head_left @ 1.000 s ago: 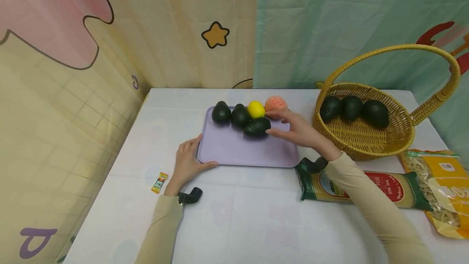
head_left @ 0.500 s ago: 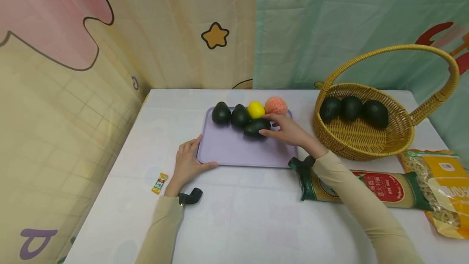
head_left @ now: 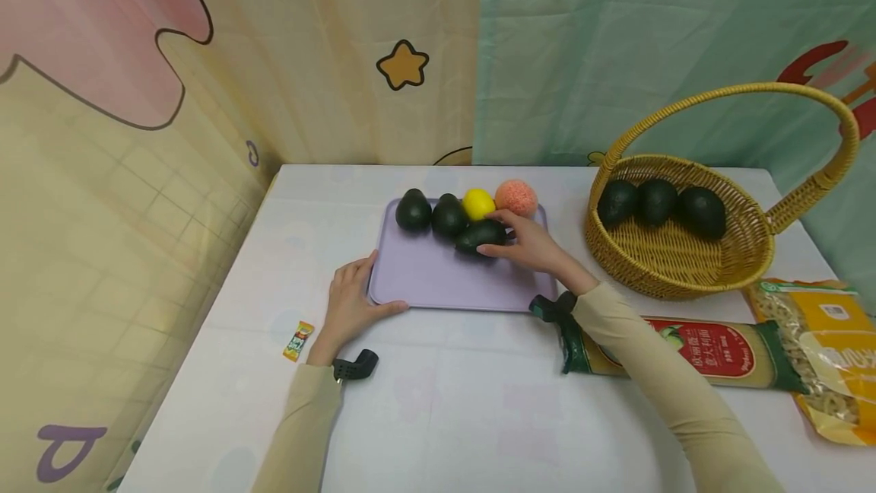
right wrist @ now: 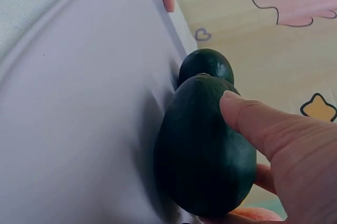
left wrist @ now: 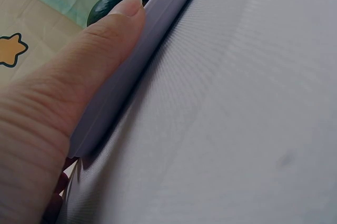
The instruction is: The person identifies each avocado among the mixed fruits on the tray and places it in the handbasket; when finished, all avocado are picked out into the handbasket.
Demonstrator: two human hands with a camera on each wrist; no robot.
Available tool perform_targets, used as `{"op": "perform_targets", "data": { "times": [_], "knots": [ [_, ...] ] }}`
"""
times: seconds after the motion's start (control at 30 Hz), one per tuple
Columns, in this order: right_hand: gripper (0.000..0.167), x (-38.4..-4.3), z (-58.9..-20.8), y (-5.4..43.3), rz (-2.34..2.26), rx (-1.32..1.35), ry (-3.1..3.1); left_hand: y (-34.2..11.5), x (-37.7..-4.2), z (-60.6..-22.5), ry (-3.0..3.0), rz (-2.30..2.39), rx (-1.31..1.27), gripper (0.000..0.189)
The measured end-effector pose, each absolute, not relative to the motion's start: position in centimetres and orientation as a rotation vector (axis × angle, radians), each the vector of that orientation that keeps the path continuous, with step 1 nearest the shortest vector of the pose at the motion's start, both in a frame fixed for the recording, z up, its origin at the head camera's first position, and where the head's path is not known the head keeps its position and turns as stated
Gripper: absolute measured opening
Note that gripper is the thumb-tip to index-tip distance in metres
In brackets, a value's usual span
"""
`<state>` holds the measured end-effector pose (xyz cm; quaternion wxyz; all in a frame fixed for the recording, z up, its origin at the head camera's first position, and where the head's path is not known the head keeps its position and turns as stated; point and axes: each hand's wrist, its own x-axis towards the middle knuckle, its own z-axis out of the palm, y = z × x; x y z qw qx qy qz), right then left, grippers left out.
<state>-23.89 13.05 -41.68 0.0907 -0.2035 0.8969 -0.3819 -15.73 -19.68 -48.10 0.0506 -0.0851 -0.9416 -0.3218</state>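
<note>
My right hand (head_left: pixel 537 246) pinches an avocado (head_left: pixel 475 237) lying on its side on the lilac tray (head_left: pixel 438 280). In the right wrist view, the thumb presses one side of this dark green avocado (right wrist: pixel 200 145), while the fingers are mostly hidden behind it. Behind it on the tray are two more avocados (head_left: pixel 414 211), a yellow lemon-like ball (head_left: pixel 478 205) and a rough coral-pink ball (head_left: pixel 516 198). My left hand (head_left: pixel 350 306) rests against the tray's near left corner, its straight thumb (left wrist: pixel 100 50) along the front rim and its fingers along the left edge.
A wicker basket (head_left: pixel 623 259) with a tall handle stands at the right, holding three avocados (head_left: pixel 657 201). In front of it lie a spaghetti packet (head_left: pixel 718 352) and a yellow pasta bag (head_left: pixel 831 356). A small wrapped packet (head_left: pixel 298 341) lies left of my left hand. Curtains hang behind the table.
My right hand has moved left, from the avocado's right end to a hold around it. The avocado and the tray look unmoved, and my left hand has stayed in place.
</note>
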Motion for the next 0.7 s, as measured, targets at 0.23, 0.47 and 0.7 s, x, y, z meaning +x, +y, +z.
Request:
{"op": "perform_targets", "data": {
  "times": [0.23, 0.47, 0.7],
  "knots": [
    [0.068, -23.99, -42.16, 12.68, -1.150, -0.565, 2.680, -19.70, -15.84, -48.28, -2.864, -0.972, -0.263, 0.108],
    [0.066, -23.94, -42.31, 12.38, -1.158, -0.548, 2.698, -19.74, -15.84, -48.30, -2.861, -0.963, -0.269, 0.108],
    [0.067, -23.67, -42.51, 12.09, -1.164, -0.526, 2.689, -19.73, -15.89, -48.32, -2.859, -0.971, -0.269, 0.108]
  ]
}}
